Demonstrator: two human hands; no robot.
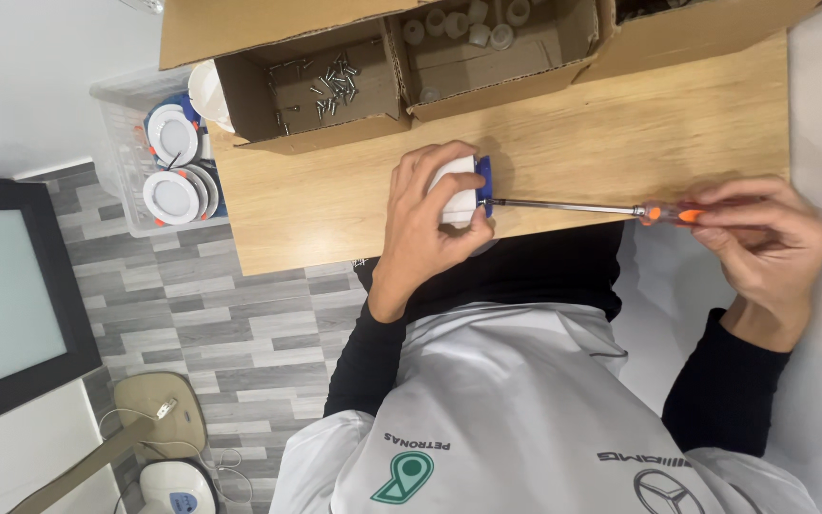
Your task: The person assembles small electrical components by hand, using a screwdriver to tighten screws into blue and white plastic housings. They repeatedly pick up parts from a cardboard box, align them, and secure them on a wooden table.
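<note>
Black long sleeves [725, 385] under a white printed shirt [516, 419]

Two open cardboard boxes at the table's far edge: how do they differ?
The box of screws holds small loose metal screws strewn over its floor; the box of white caps holds a few round white pieces gathered near its back. The box of screws sits nearer the clear plastic bin; the box of white caps lies beyond the left hand. Both are brown, open-topped and side by side.

A single head-worn view is given, looking steeply down from close above. The scene is shown inverted: the counter [620, 133] lies toward the top, the wearer's torso below, and floor at the left.
</note>
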